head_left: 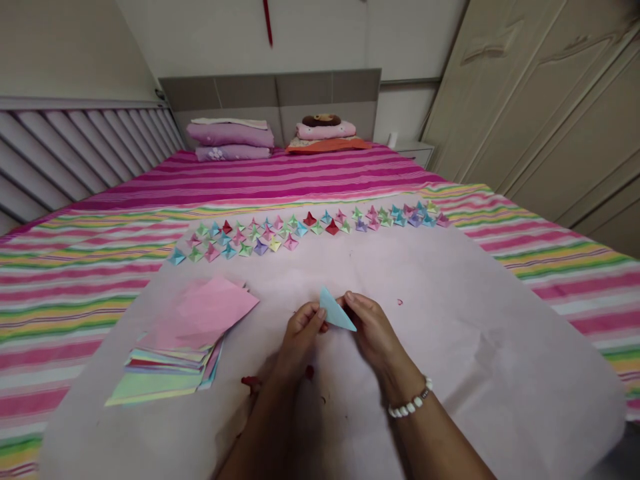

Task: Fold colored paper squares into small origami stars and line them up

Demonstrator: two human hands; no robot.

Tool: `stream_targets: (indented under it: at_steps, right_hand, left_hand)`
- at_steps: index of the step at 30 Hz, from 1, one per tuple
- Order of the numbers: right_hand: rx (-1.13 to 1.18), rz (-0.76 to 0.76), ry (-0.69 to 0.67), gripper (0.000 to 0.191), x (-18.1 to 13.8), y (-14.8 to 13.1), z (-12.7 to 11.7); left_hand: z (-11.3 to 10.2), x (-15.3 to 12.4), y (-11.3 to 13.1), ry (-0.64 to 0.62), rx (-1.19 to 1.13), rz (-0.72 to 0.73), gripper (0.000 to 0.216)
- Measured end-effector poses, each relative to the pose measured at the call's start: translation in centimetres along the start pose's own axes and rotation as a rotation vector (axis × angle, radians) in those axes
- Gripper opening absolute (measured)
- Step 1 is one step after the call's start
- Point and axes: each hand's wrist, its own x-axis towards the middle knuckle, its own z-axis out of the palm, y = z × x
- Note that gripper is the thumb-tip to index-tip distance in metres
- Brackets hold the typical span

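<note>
Both hands pinch a light blue paper (336, 311) folded into a triangle, held just above a pale pink sheet (475, 347) spread on the bed. My left hand (300, 331) grips its left edge with closed fingers. My right hand (371, 328), with a white bead bracelet at the wrist, grips its right side. A stack of coloured paper squares (185, 340) with pink on top lies to the left of my left hand. Several small folded paper pieces (310, 228) in many colours lie in rows beyond my hands.
The bed has a pink, yellow and green striped cover (65, 293). Folded purple bedding (230, 137) and pillows (327, 137) sit at the headboard. A slatted wall (75, 153) runs along the left, a wardrobe (550, 113) along the right. Small red scraps (250, 381) lie near my left wrist.
</note>
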Motion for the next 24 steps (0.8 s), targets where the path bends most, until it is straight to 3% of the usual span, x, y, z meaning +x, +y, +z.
stream_targets:
  at_steps: [5, 13, 24]
  right_hand:
    - [0.045, 0.081, -0.031, 0.025, -0.09, 0.0, -0.07]
    - [0.073, 0.091, -0.033, 0.022, -0.15, -0.19, -0.06]
    - [-0.126, -0.019, 0.024, 0.018, 0.28, 0.68, -0.67]
  left_hand:
    - [-0.09, -0.02, -0.33, -0.063, 0.017, 0.02, 0.026]
    - [0.02, -0.15, 0.07, -0.069, 0.007, -0.008, 0.027]
    - [0.27, -0.16, 0.32, 0.0, 0.057, 0.035, 0.027]
